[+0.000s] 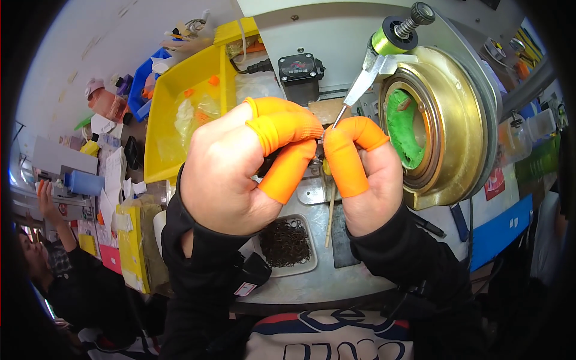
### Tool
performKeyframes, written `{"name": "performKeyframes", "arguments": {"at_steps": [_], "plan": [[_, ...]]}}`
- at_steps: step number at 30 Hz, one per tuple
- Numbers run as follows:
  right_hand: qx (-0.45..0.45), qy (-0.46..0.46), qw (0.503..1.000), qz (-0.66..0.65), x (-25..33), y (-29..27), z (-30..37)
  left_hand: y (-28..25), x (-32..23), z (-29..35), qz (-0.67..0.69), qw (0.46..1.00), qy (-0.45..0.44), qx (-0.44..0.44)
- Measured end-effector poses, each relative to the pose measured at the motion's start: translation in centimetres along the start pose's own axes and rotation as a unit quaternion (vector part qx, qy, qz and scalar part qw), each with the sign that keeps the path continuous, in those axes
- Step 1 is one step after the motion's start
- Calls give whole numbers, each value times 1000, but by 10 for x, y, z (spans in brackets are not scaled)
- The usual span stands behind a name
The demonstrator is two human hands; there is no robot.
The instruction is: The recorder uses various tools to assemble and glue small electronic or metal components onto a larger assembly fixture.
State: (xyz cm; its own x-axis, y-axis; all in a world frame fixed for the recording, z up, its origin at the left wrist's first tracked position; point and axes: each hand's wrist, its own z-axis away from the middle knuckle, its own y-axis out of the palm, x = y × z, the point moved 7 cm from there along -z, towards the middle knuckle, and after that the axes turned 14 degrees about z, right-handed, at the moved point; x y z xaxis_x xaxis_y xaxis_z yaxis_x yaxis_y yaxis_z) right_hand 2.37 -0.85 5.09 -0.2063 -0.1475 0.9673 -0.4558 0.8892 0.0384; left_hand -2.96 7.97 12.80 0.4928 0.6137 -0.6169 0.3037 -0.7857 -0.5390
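My left hand (231, 159) and my right hand (366, 171) meet at the middle of the picture, orange rubber finger cots on their thumbs and fingers. Both are closed in a pinch, fingertips nearly touching; whatever sits between them is too small and hidden to name. A thin metal tube (340, 115) comes down to my right fingertips from a grey arm (363, 84), which carries a spool of bright green thread (387, 41). Below the hands, a thin wooden stick (330, 216) points toward me. A white dish (314, 261) holds many thin dark curved pieces (285, 242).
Close to my right hand stands a large brass-coloured ring (447, 120) with green padding (403, 129) inside, part of a machine. A yellow bin (165, 132) with plastic bags lies at left. Behind are a black box (300, 67) and cable. Another person (78, 282) sits at far left.
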Motion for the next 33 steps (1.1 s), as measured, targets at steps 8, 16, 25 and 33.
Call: {"name": "performKeyframes", "arguments": {"at_steps": [8, 16, 25, 33], "plan": [[-12, -32, 999, -20, 1, -1, 0, 6, -5, -3, -39, 999, 18, -15], [-24, -15, 998, -52, -3, -2, 2, 6, -5, -2, -57, 998, 20, -21], [-21, -8, 1000, -4, -5, -1, 2, 7, -7, -3, -73, 997, 20, -28], [-4, -2, 998, -62, -7, 0, -1, 8, -9, -3, -89, 995, 42, -27]]}}
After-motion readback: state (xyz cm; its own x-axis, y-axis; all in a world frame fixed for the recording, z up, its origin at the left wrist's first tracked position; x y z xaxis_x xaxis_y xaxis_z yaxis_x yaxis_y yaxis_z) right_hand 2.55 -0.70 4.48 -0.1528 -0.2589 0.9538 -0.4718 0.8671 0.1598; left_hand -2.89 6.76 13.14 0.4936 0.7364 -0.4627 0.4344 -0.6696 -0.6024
